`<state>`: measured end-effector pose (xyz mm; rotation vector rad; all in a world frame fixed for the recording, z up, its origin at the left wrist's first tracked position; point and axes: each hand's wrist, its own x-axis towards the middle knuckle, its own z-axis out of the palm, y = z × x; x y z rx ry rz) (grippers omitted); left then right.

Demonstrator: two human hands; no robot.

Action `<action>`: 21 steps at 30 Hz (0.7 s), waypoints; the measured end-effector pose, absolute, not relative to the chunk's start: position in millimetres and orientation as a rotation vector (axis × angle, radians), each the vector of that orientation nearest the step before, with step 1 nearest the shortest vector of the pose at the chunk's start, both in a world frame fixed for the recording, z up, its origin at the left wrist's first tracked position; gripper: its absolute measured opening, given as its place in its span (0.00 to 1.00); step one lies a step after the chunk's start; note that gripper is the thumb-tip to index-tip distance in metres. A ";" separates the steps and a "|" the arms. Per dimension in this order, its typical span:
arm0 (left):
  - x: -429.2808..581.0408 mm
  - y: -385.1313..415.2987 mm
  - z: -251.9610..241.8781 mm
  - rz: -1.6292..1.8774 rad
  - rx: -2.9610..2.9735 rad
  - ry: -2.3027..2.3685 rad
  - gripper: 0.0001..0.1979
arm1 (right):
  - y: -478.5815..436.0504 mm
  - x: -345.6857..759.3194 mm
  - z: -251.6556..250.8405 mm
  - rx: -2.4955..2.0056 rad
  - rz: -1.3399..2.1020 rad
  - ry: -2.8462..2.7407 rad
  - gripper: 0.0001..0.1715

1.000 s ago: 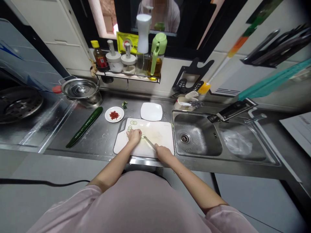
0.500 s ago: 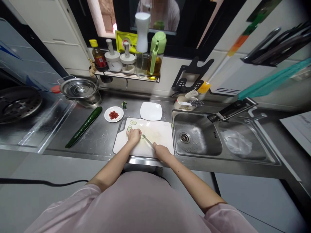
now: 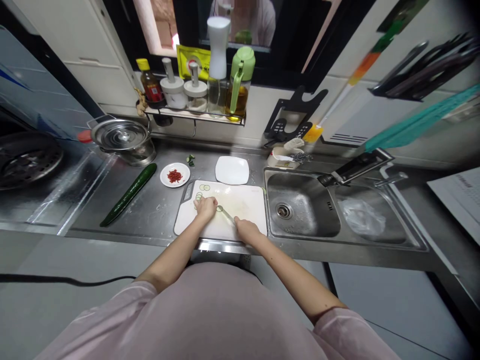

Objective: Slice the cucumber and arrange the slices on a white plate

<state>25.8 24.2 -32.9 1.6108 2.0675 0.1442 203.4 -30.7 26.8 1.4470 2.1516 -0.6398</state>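
Note:
My right hand (image 3: 247, 231) is closed around the handle of a small knife (image 3: 227, 216), its blade pointing up and left. At the blade's tip is a round cucumber slice (image 3: 219, 209), low over the white cutting board (image 3: 240, 200). My left hand (image 3: 206, 208) is curled over the board's left half, thumb and finger pinched at the edge of that slice. More cucumber slices (image 3: 204, 188) lie on the board behind my left hand, some partly hidden by it. A whole green cucumber (image 3: 129, 194) rests on the steel counter to the left.
Behind the board stand a white plate (image 3: 232, 170) and a round plate with chopped red pieces (image 3: 174, 176). Green scraps (image 3: 191, 160) lie between them. A sink (image 3: 303, 220) is right; a lidded pot (image 3: 125, 142) is back left. A shelf (image 3: 195, 114) holds bottles and jars.
The knife tip and the slice have shifted very slightly toward my left hand. The whole view has moved a little; both hands keep their grips.

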 end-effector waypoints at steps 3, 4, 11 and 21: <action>26.0 24.3 -32.5 0.135 1.613 2.068 0.10 | -31.4 202.6 25.3 1.454 -0.628 2.159 0.21; 26.0 24.3 -32.2 0.129 1.613 2.069 0.10 | -31.7 202.4 24.8 1.457 -0.627 2.160 0.21; 25.8 23.0 -31.3 0.125 1.620 2.067 0.10 | -32.3 204.3 23.5 1.457 -0.618 2.169 0.20; 25.5 23.7 -33.5 0.135 1.587 2.063 0.10 | -38.6 214.9 24.1 1.454 -0.642 2.162 0.19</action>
